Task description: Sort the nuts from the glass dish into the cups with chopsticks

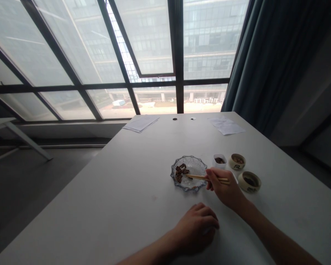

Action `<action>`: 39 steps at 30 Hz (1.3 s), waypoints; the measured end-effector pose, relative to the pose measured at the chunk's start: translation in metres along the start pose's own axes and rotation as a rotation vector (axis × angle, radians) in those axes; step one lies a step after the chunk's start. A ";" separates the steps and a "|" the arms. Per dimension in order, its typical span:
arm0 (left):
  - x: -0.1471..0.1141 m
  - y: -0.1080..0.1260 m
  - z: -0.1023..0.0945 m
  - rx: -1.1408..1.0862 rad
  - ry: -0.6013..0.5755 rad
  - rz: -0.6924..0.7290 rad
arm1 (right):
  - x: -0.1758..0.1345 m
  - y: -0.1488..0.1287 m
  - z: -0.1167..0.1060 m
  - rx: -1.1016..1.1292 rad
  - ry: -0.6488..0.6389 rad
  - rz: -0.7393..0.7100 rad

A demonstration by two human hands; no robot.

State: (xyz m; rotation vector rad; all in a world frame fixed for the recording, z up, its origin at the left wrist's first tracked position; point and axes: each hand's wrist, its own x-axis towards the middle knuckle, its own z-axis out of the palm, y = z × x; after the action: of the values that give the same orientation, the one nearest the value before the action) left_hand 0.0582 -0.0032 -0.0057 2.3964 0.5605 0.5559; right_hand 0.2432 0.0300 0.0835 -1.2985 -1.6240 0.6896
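head view: at the far left of the table [121,184], a stack of paper [140,124] lies near the window edge, probably to keep it away from the food. nearer, brown pieces [179,176] sit bunched on the left side of a glass plate [198,166], whose raised rim likely stops them sliding off. the left hand [197,224] rests palm down below the plate, fingers loosely curled, seemingly as support; whether it covers anything, i cannot tell. chopsticks [197,177] reach in from the right, tips at the pieces; whether they pinch one is unclear. the right hand [222,184] grips them well back, apparently so fingers stay off the food. beyond it, a white cup [219,164] and two bowls [237,165] [249,188] stand grouped, presumably for easy reach.
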 end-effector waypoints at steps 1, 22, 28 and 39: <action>0.000 0.000 0.000 0.000 0.000 0.000 | 0.000 -0.002 -0.002 -0.008 0.004 -0.004; 0.002 0.003 -0.005 0.004 -0.025 -0.001 | 0.001 -0.001 -0.002 -0.065 0.021 0.065; 0.002 0.003 -0.005 0.017 -0.037 -0.005 | -0.001 -0.003 -0.001 -0.035 0.013 0.050; 0.002 0.004 -0.006 0.013 -0.041 -0.016 | -0.002 -0.007 -0.002 -0.032 0.022 0.021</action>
State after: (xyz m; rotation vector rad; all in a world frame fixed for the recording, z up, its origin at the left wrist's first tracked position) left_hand 0.0578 -0.0027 0.0018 2.4077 0.5660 0.4965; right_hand 0.2423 0.0255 0.0897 -1.3433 -1.6116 0.6629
